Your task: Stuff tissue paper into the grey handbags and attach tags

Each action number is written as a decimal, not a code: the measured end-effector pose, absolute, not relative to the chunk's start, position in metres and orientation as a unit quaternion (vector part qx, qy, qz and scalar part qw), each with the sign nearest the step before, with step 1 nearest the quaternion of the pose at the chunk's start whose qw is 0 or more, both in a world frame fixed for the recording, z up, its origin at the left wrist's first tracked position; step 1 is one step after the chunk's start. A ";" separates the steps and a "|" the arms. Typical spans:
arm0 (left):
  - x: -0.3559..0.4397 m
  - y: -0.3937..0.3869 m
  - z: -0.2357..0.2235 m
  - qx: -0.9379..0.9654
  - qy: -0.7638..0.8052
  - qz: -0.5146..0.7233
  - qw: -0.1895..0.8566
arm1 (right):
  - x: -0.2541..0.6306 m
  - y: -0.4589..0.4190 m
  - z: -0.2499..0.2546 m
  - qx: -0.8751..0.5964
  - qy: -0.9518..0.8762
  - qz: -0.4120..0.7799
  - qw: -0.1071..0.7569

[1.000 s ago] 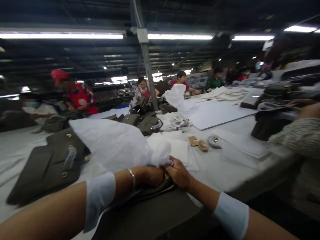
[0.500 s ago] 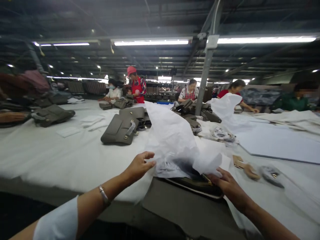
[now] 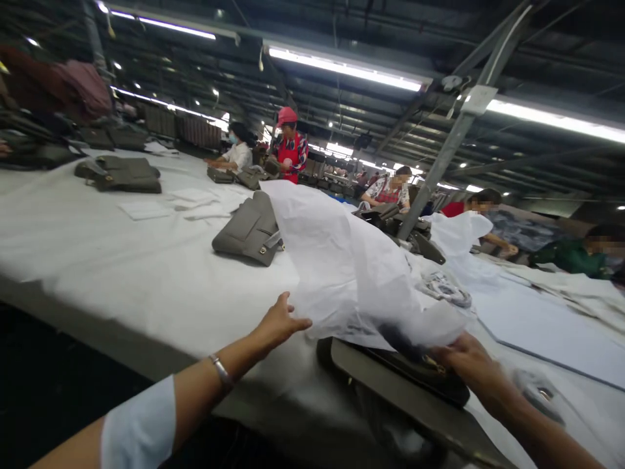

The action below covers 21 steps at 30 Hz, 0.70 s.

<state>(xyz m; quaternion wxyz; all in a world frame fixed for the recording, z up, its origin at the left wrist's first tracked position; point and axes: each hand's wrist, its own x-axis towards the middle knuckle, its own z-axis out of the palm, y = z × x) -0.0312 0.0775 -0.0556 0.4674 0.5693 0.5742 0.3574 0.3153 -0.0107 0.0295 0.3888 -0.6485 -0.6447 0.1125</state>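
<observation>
A dark olive handbag [image 3: 410, 397] lies at the table's front edge, its flap hanging toward me. White tissue paper [image 3: 336, 260] stands up from the bag's mouth and covers much of it. My right hand [image 3: 471, 361] is closed on the right end of the bag's mouth, near gold hardware; its fingertips are partly hidden by the paper. My left hand [image 3: 282, 324] hovers at the paper's left edge, thumb and fingers apart, holding nothing. Beyond it, another olive handbag [image 3: 251, 231] lies on the white-covered table [image 3: 146, 260].
Left of the middle lie white sheets [image 3: 146, 210] and a further olive bag [image 3: 124, 174]. On the right are a plastic-wrapped coil [image 3: 444, 286], a wrapped grey piece [image 3: 540, 391], a pale board [image 3: 537, 312] and a slanting metal post [image 3: 439, 163]. Several co-workers stand across the table.
The view has tilted and shifted. The bag's flap has swung down over the table edge, and the tissue paper now spreads wider to the right. The right hand keeps its grip; the left stays open.
</observation>
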 end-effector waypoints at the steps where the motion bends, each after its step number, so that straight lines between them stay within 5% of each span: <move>1: -0.035 0.087 -0.058 0.588 0.579 0.341 0.450 | 0.309 -0.012 0.037 -0.670 -0.623 0.079 0.395; 7: -0.012 0.118 -0.070 0.624 0.562 0.307 0.447 | 0.216 -0.023 0.076 -0.527 -0.725 -0.203 0.395; 11: -0.001 0.115 -0.058 0.590 0.514 0.346 0.518 | 0.199 0.000 0.052 -0.506 -0.774 -0.170 0.339; 15: -0.020 0.114 -0.019 0.520 0.443 0.423 0.596 | 0.226 0.023 0.033 -0.552 -0.719 -0.164 0.388; 21: -0.036 0.109 0.064 0.497 0.209 0.616 0.574 | 0.241 0.036 0.033 -0.597 -0.725 0.122 0.320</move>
